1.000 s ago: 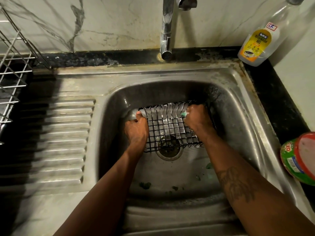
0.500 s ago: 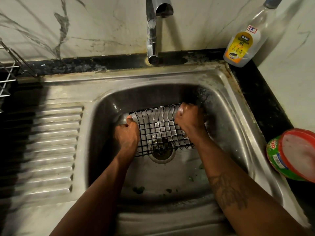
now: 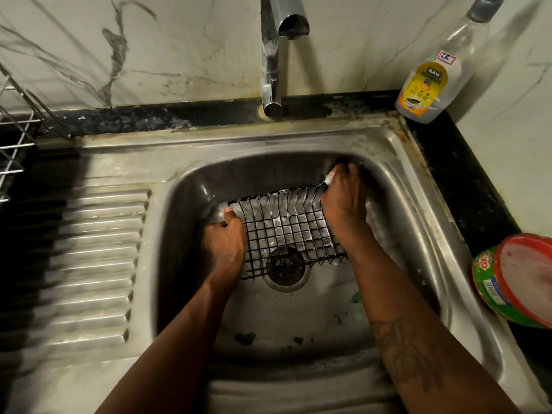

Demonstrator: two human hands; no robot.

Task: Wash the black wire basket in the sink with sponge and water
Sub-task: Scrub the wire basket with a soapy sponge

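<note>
The black wire basket (image 3: 286, 231) lies in the steel sink (image 3: 418, 234), over the drain, with soapy foam on its wires. My left hand (image 3: 225, 242) grips the basket's left edge, thumb on the far corner. My right hand (image 3: 343, 204) is at the basket's right far corner, its fingers curled round a foamy sponge (image 3: 330, 177) of which only a pale bit shows. No water runs from the tap (image 3: 271, 55).
A dishwash gel bottle (image 3: 430, 82) stands at the back right on the black counter. A green tub with a red lid (image 3: 519, 279) sits at the right edge. A metal dish rack (image 3: 15, 138) is at the far left, beside the ribbed drainboard (image 3: 89, 264).
My right hand has slid with the sponge along the basket's far rim to its right corner. My left hand keeps its grip on the left edge.
</note>
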